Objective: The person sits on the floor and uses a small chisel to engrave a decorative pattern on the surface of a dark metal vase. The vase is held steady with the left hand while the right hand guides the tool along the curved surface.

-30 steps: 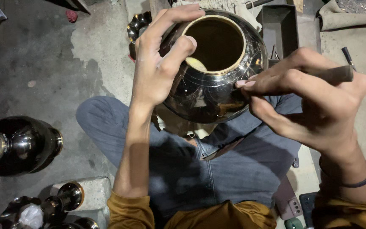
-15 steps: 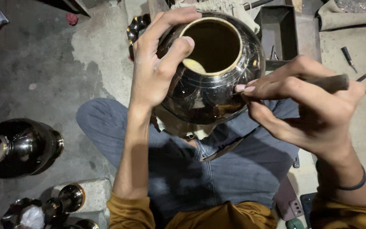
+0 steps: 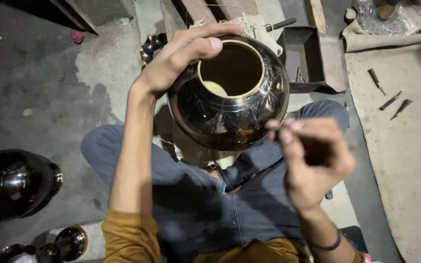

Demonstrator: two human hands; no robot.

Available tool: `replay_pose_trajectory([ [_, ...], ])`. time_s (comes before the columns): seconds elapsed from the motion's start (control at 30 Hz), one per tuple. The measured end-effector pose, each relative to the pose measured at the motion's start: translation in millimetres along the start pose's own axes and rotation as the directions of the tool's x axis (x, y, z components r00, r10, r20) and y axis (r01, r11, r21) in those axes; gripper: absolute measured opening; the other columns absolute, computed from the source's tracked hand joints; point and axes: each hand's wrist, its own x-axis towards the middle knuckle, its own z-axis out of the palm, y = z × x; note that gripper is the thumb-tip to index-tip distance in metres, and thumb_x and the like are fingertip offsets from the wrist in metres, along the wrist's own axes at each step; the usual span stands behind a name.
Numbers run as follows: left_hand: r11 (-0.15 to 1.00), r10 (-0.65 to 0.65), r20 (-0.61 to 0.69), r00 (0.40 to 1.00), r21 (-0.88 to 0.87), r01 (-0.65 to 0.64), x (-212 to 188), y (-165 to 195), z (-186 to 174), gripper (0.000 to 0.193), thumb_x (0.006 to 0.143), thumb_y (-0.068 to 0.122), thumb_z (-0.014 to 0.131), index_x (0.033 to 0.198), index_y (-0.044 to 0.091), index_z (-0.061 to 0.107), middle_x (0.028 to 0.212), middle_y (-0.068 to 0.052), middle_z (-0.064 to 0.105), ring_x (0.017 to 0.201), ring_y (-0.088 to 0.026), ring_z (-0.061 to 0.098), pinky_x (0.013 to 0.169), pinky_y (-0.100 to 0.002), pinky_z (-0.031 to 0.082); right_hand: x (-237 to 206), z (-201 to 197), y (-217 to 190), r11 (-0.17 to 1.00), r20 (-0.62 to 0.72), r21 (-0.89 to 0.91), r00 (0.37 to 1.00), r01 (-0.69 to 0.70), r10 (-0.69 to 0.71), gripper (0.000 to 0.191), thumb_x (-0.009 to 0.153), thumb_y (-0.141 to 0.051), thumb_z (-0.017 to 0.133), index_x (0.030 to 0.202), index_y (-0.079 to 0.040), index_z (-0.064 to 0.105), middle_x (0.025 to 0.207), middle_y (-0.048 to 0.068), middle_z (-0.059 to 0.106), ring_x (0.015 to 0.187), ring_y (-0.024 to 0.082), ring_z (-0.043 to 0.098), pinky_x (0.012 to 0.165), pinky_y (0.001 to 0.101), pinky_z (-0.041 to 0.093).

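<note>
A round, glossy black metal pot (image 3: 220,117) with a brass-coloured rim and fine scratched lines on its side rests over my lap. My left hand (image 3: 181,58) grips it at the rim, thumb over the mouth. My right hand (image 3: 313,160) is blurred, just right of the pot's lower side, with the fingers pinched together; a thin dark engraving tool seems to sit in them, though the blur hides most of it. My legs in blue jeans (image 3: 196,195) lie crossed under the pot.
A second black pot (image 3: 13,182) lies on its side at the left, with small shiny metal pieces (image 3: 66,243) below it. A dark metal box (image 3: 303,58) stands behind the pot. Three small hand tools (image 3: 391,100) lie on a beige mat (image 3: 405,156) at the right.
My right hand has dropped lower and come off the pot's side, now moving and blurred. My left hand has shifted its grip on the rim.
</note>
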Motion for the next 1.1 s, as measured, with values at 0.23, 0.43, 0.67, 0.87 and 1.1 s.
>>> replay_pose_trajectory([
  [0.23,0.991,-0.035,-0.363,0.931,0.11,0.08,-25,8,25,0.056,0.098,0.043,0.056,0.14,0.009,0.068,0.127,-0.015,0.076,0.117,-0.027,0.068,0.114,-0.037,0.051,-10,19,-5,0.977,0.008,-0.185,0.994,0.105,-0.106,0.01,0.103,0.011,0.067,0.109,0.004,0.064,0.105,0.015,0.067,0.089,0.02,0.074,0.079,0.0267,0.066],
  [0.43,0.921,0.127,-0.709,0.693,0.344,0.183,-60,30,81,0.057,0.108,0.051,0.056,0.144,0.008,0.065,0.157,-0.018,0.056,0.149,-0.032,0.054,0.125,-0.04,0.041,19,7,0,0.953,-0.164,-0.25,0.978,-0.168,0.13,0.008,0.101,0.006,0.068,0.108,0.008,0.066,0.1,0.017,0.07,0.084,0.02,0.068,0.074,0.0267,0.055],
  [0.67,0.928,0.056,-0.262,0.964,0.371,0.047,-33,20,16,0.054,0.103,0.046,0.057,0.144,0.011,0.061,0.144,-0.012,0.066,0.137,-0.027,0.064,0.118,-0.039,0.047,14,34,-19,0.995,-0.11,-0.094,0.994,-0.026,0.016,0.009,0.105,0.008,0.064,0.113,0.006,0.063,0.12,0.012,0.061,0.102,0.02,0.074,0.091,0.0272,0.066],
  [0.87,0.946,0.148,-0.238,0.96,0.318,-0.067,-20,19,16,0.041,0.106,0.032,0.055,0.137,0.009,0.068,0.137,-0.01,0.071,0.13,-0.025,0.069,0.115,-0.035,0.052,7,42,-29,0.992,-0.106,-0.124,0.994,-0.025,0.012,0.007,0.11,0.012,0.068,0.113,0.007,0.065,0.116,0.014,0.065,0.1,0.018,0.074,0.092,0.0266,0.067],
  [1.1,0.949,0.113,-0.478,0.871,0.313,0.048,-38,33,50,0.038,0.102,0.025,0.054,0.131,0.006,0.069,0.137,-0.012,0.07,0.129,-0.025,0.069,0.112,-0.035,0.051,22,42,-36,0.976,-0.212,-0.115,0.965,-0.184,0.157,0.017,0.105,0.008,0.071,0.121,0.006,0.065,0.114,0.015,0.074,0.102,0.015,0.076,0.093,0.0219,0.062],
])
